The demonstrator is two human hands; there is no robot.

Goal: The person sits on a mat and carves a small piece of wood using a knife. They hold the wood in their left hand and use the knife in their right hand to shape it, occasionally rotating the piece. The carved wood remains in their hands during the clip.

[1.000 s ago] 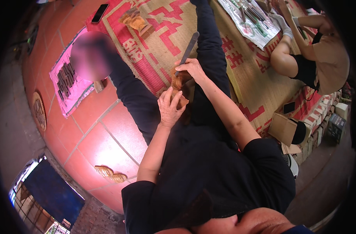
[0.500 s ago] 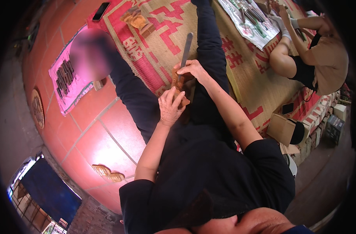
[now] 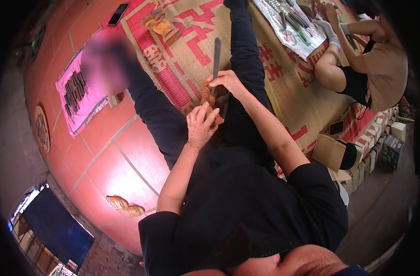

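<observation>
Between my legs sits a brown carved wooden piece (image 3: 207,96), partly covered by my hands. My left hand (image 3: 201,125) is closed over its near end, fingers curled around the wood. My right hand (image 3: 228,83), at the far side of the carving, pinches a long, flat grey metal file (image 3: 217,56). The file stands nearly upright, with its rounded upper end pointing away from me. Its lower part runs down against the carving's grooved surface; the very tip is hard to make out.
Another wooden carving (image 3: 163,26) and a phone (image 3: 118,14) lie ahead. Left, a pink cloth (image 3: 93,109) bears several dark tools; a leaf-like carving (image 3: 125,205) rests on the tiles. At right, a person (image 3: 383,69) sits by a white sheet (image 3: 269,11) with tools, near a cardboard box (image 3: 327,148).
The file's upper end has swung left, so it stands straighter. My right hand has shifted only slightly, and my left hand keeps its place on the carving.
</observation>
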